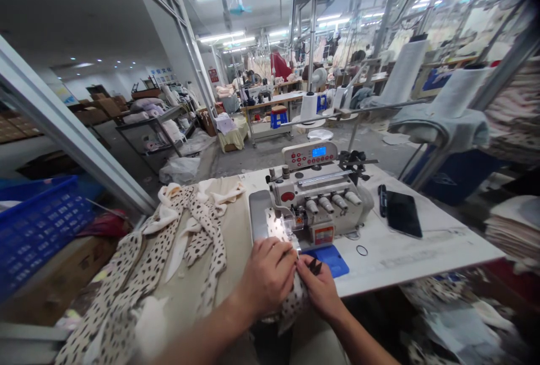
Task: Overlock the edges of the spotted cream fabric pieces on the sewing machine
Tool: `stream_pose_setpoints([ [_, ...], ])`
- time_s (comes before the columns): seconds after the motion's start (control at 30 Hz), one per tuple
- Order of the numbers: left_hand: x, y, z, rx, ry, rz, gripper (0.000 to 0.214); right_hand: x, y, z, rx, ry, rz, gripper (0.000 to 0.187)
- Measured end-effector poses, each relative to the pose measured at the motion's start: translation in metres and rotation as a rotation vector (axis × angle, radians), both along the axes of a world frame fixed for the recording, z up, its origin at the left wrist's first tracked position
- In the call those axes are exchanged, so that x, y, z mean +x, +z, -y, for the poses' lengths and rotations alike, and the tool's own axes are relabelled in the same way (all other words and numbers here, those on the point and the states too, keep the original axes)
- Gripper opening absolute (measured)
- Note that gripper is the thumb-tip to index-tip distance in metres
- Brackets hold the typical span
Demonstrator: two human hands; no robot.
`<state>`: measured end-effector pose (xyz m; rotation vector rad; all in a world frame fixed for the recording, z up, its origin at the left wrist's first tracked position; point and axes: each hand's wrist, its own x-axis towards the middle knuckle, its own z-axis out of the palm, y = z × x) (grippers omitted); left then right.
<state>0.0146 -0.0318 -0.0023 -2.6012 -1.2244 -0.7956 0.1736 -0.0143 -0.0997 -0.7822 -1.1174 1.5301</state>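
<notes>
Two hands work at the front of an overlock sewing machine [314,199]. The left hand [265,275] grips spotted knit fabric [206,247] near the presser foot [287,224], apparently to steady its edge there. The right hand [318,289] pinches small black snips [314,266], seemingly kept ready at the fabric. More fabric trails along the counter [422,258] toward 9 o'clock, within reach; a black tablet [404,214] lies at 2 o'clock, beside the machine.

Bare L hand [268,278], bare R hand [318,289], L forearm [202,342], R forearm [363,342], both uncovered
</notes>
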Motion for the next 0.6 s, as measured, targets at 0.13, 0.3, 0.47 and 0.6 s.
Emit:
stream_pose_setpoints([
  [0.13,0.0008,0.0015,0.0002,0.016,-0.003,-0.002,0.023,-0.0004,0.0007,-0.0004,-0.006,0.001,-0.021,0.039],
  [0.3,0.0040,0.0011,0.0018,0.017,-0.007,0.002,0.025,-0.0024,0.0056,-0.0009,-0.026,-0.012,-0.073,0.039],
  [0.47,0.0059,0.0014,0.0032,0.026,-0.002,0.013,0.025,-0.0032,0.0057,-0.0005,-0.046,-0.025,-0.068,0.042],
  [0.6,0.0076,0.0036,0.0037,0.046,-0.017,0.027,0.024,-0.0033,0.0040,-0.0007,-0.027,-0.024,-0.059,0.039],
])
